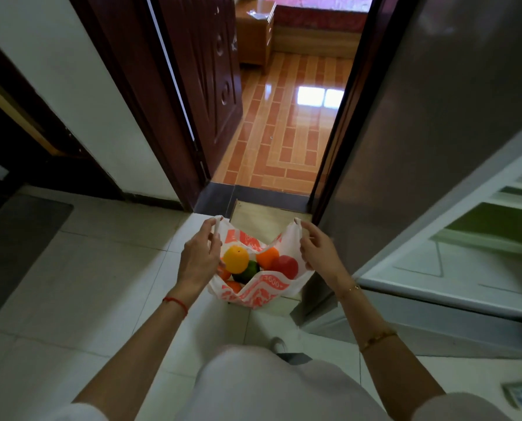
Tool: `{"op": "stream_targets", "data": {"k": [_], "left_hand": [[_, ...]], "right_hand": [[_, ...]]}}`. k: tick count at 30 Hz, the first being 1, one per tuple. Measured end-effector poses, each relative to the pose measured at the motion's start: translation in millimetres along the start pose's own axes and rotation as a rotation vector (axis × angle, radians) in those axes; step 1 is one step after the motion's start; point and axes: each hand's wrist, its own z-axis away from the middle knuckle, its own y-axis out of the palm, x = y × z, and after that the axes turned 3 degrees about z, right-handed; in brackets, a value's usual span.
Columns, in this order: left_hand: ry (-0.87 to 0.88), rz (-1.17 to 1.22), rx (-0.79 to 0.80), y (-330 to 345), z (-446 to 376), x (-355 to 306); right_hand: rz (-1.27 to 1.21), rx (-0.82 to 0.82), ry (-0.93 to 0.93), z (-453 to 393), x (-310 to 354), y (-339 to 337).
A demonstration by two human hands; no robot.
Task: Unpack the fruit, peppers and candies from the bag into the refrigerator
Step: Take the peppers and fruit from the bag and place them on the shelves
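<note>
A white plastic bag (259, 291) with orange-red print stands on the tiled floor in front of me, its mouth spread wide. My left hand (199, 257) pinches the left handle and my right hand (319, 252) pinches the right handle. Inside lie a yellow pepper (236, 259), an orange pepper (268, 256), a red pepper (284, 266), a green fruit (251, 270) under them and an orange fruit (233, 286) at the bottom. No candies are visible. The refrigerator (429, 153) stands to the right with its door (454, 278) swung open.
Pale shelves (502, 217) show inside the refrigerator. A wooden board (262, 220) lies behind the bag at a doorway with a dark wooden door (205, 86). A dark mat (16, 244) lies on the left floor. My knee (271, 387) is below the bag.
</note>
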Motion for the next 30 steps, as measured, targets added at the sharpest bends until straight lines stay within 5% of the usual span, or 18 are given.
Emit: {"op": "stream_targets", "data": {"k": [20,30], "left_hand": [[0.396,-0.07,0.239,-55.3,126.1,-9.6],[0.575,0.019,0.38,-39.2,189.8,-75.4]], "right_hand": [[-0.137,-0.462,0.07,233.0,-7.2,29.3],[-0.201,-0.669,0.079,328.3,-20.7,-5.9]]}}
